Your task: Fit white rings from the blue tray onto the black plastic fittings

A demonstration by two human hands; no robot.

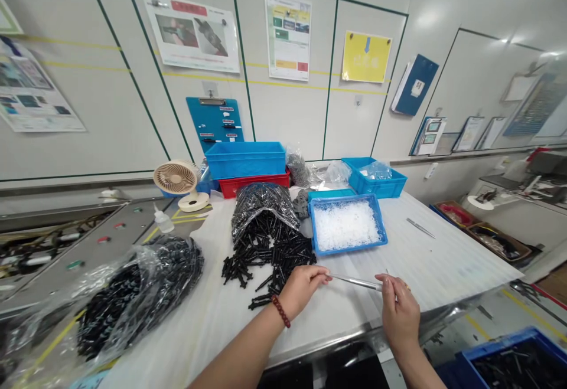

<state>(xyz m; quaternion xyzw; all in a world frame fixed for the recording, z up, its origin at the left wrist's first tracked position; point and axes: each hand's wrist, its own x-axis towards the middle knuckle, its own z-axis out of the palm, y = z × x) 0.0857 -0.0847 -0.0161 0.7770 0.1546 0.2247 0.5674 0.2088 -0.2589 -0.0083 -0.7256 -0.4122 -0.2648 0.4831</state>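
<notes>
My left hand (303,287), with a beaded bracelet on the wrist, pinches the thin end of silver tweezers (357,281) above the white table cover. The fingers of my right hand (401,309) are closed on the wider end. Any small part at my left fingertips is too small to make out. Beyond my left hand, many slim black plastic parts (270,253) spill from an open clear bag (263,194). A blue tray (315,241) of small white translucent pieces (348,224) stands just behind the tweezers.
Another pair of tweezers (420,228) lies at right. A bag of black parts (142,288), a dropper bottle (163,219) and a fan (179,182) are at left. Blue bins (245,160) and a red bin (230,187) stand behind. A blue crate (469,359) sits low right.
</notes>
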